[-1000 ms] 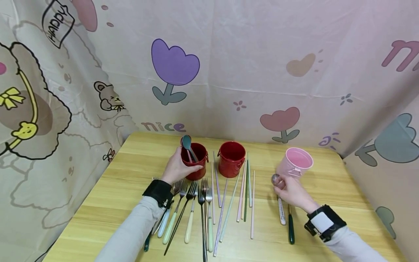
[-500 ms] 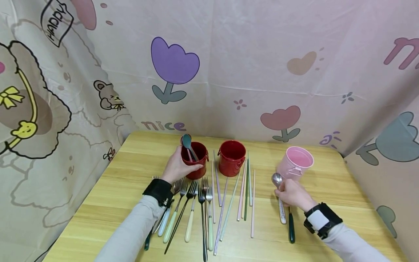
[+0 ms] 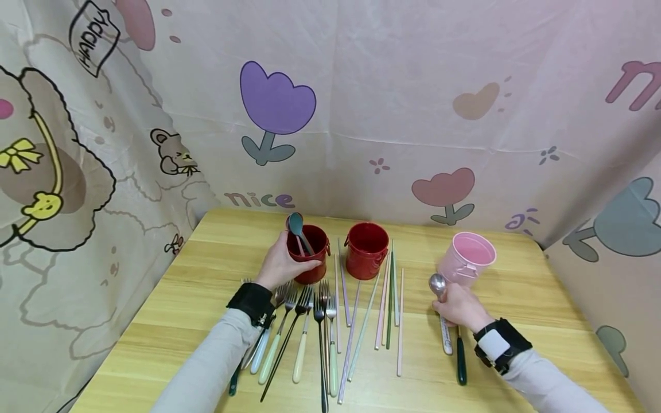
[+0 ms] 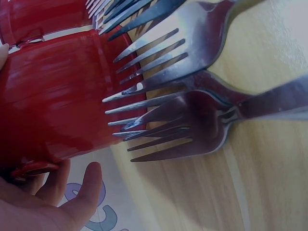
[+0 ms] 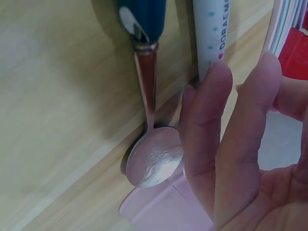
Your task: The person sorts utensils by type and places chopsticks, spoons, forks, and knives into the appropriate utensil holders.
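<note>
My left hand [image 3: 281,261] grips the left red bucket [image 3: 312,274], thumb along its front near the rim and fingers round the far side. A teal spoon [image 3: 296,223] and a pinkish one lean inside it. Over at the right, my right hand [image 3: 459,304] pinches a spoon [image 3: 437,282] with a white printed handle [image 5: 211,36] near its neck; the fingers hide the pinch in the right wrist view. Close beside it lies a dark-green-handled spoon [image 5: 154,156], its bowl near the pink bucket [image 3: 459,267].
Several forks [image 3: 302,307] lie fanned out in front of the left bucket, tines right at its base. A second red bucket [image 3: 365,261] stands at the back middle. Pastel and green chopsticks [image 3: 368,321] spread before it on the wooden table [image 3: 196,298]. A printed cloth [image 3: 361,103] hangs behind.
My right hand has drawn slightly back toward me along the white-handled spoon, from its bowl to its neck, uncovering the bowl. The left hand has stayed on the red bucket.
</note>
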`<control>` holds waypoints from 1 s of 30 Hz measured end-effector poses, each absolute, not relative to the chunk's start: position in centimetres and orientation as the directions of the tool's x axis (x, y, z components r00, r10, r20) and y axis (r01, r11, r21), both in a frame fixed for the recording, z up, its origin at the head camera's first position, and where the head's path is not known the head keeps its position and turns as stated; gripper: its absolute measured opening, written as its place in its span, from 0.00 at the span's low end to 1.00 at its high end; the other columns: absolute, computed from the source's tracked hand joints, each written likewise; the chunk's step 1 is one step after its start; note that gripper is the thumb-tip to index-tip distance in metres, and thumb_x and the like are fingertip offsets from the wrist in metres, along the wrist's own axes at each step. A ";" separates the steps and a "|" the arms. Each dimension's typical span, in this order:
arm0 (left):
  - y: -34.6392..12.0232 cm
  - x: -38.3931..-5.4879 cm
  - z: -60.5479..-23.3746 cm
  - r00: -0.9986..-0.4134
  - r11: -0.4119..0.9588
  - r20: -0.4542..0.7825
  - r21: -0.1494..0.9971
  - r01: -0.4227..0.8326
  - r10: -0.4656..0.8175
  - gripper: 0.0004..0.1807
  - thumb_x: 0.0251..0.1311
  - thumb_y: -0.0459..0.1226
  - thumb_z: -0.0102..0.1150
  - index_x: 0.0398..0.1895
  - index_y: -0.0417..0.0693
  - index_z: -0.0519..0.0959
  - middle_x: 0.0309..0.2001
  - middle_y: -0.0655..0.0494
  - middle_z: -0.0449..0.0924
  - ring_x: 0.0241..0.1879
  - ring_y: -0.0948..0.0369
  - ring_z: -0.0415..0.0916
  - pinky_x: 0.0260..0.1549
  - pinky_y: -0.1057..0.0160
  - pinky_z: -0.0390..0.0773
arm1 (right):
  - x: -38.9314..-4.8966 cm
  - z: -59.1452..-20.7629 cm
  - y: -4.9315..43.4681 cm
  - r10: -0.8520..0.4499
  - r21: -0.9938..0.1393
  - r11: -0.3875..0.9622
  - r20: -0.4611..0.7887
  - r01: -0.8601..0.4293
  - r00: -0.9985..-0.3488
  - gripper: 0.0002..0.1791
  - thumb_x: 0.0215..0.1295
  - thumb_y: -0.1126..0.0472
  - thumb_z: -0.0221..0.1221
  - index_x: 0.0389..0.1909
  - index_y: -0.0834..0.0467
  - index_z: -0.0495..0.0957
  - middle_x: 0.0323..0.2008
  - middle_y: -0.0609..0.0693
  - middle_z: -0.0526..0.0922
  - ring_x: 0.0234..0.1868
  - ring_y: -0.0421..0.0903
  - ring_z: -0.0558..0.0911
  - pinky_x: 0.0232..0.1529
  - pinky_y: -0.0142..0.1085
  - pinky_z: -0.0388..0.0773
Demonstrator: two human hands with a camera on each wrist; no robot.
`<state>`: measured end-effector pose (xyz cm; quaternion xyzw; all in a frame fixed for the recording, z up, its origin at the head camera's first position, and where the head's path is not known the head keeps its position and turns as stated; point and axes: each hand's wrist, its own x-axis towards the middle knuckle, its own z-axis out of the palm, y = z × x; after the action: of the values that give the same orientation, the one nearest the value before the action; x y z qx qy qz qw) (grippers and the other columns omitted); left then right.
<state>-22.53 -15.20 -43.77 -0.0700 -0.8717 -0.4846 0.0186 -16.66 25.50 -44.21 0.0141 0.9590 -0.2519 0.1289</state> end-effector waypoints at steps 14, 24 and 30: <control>-15.1 -22.6 -43.6 -0.989 0.522 0.102 0.841 0.143 0.107 0.52 0.50 0.45 0.78 0.74 0.46 0.57 0.68 0.42 0.71 0.68 0.43 0.70 0.64 0.40 0.74 | -17.0 -44.7 25.2 -0.026 -0.501 0.857 -0.270 0.118 -0.963 0.16 0.60 0.64 0.64 0.16 0.57 0.72 0.10 0.45 0.72 0.12 0.40 0.75 0.16 0.31 0.73; -15.2 -22.8 -43.8 -0.989 0.519 0.104 0.843 0.141 0.101 0.52 0.49 0.45 0.79 0.73 0.48 0.57 0.68 0.43 0.71 0.68 0.44 0.70 0.64 0.40 0.74 | -17.5 -45.0 25.1 -0.002 -0.504 0.851 -0.278 0.144 -0.961 0.16 0.57 0.63 0.66 0.14 0.57 0.72 0.10 0.45 0.72 0.12 0.39 0.75 0.17 0.29 0.73; -15.2 -22.7 -43.9 -0.990 0.525 0.097 0.840 0.139 0.106 0.51 0.50 0.46 0.78 0.73 0.46 0.57 0.68 0.42 0.71 0.68 0.43 0.70 0.64 0.40 0.74 | -17.3 -45.2 25.2 -0.009 -0.499 0.856 -0.279 0.137 -0.960 0.12 0.58 0.63 0.66 0.18 0.59 0.75 0.12 0.47 0.75 0.13 0.41 0.76 0.17 0.30 0.72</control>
<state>-22.73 -15.22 -43.90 -0.0699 -0.8731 -0.4822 0.0171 -17.34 25.23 -45.23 0.0334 0.9535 -0.2663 0.1369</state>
